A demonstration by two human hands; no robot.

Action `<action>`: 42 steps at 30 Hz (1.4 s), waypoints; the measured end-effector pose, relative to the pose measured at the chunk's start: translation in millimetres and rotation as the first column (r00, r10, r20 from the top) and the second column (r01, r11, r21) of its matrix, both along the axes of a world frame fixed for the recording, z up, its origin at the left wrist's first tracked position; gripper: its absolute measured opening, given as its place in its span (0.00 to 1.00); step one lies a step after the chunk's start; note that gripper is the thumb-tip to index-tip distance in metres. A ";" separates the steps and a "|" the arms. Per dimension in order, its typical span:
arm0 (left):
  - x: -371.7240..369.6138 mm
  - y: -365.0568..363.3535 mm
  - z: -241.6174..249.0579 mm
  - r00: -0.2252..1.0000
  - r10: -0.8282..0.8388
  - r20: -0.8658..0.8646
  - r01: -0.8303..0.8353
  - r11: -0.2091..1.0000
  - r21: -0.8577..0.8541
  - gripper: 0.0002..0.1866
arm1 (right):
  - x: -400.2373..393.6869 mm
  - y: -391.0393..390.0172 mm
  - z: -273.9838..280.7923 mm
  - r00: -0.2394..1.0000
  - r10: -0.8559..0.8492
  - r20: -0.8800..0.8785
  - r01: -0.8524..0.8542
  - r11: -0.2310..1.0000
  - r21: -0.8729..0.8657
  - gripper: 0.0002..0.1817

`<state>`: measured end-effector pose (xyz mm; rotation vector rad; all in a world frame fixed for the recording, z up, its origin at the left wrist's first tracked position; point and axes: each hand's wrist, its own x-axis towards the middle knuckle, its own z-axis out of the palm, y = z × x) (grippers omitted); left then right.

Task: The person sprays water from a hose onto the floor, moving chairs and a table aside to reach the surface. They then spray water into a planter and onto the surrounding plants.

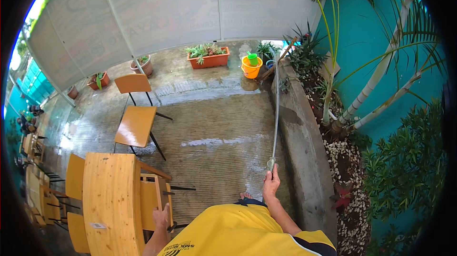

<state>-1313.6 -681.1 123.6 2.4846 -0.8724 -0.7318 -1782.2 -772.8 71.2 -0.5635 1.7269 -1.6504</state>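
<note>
My right hand (pixel 271 184) is closed around the end of a thin, clear hose (pixel 276 113). From my fingers the hose runs away along the low concrete wall toward the buckets at the back. Down on the left, my left hand (pixel 162 217) is at the back of a wooden chair (pixel 163 193), its fingers curled on the edge. That chair stands against the long side of a light wooden table (pixel 109 203). Part of its seat and legs is hidden behind the backrest and my arm.
Another wooden chair (pixel 135 125) stands beyond the table on the wet, ridged concrete floor (pixel 214 122). An orange bucket (pixel 251 69) with a green dipper (pixel 252 59) is near the planter box (pixel 208 60). The concrete wall (pixel 304 156) borders a plant bed on the right.
</note>
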 end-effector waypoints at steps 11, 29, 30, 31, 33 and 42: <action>-18.9 -4.4 31.8 0.998 0.009 0.062 -0.011 1.000 0.024 0.30 | 1.4 1.0 8.1 1.000 -0.019 -0.021 0.019 1.000 0.016 0.28; 0.2 0.7 -2.1 0.994 0.033 -0.105 -0.039 0.998 -0.057 0.31 | 1.2 1.0 6.7 1.000 0.017 0.014 -0.017 0.999 0.028 0.28; 2.0 2.2 -6.6 0.994 0.032 -0.105 -0.038 0.998 -0.057 0.31 | 1.3 1.4 7.1 1.000 0.016 0.014 -0.017 0.999 0.029 0.28; -1.4 2.0 -0.5 0.995 0.027 -0.098 -0.033 0.997 -0.066 0.31 | 1.6 1.4 7.3 1.000 0.017 0.015 -0.017 0.999 0.030 0.28; -4.6 0.8 4.9 0.996 0.021 -0.090 -0.028 0.997 -0.074 0.30 | 1.5 0.9 7.5 1.000 0.011 0.028 -0.012 1.000 0.021 0.28; -5.7 0.0 8.9 1.000 0.012 -0.025 -0.013 0.999 -0.049 0.30 | 0.8 1.1 7.1 1.000 0.028 0.012 -0.028 0.999 0.045 0.28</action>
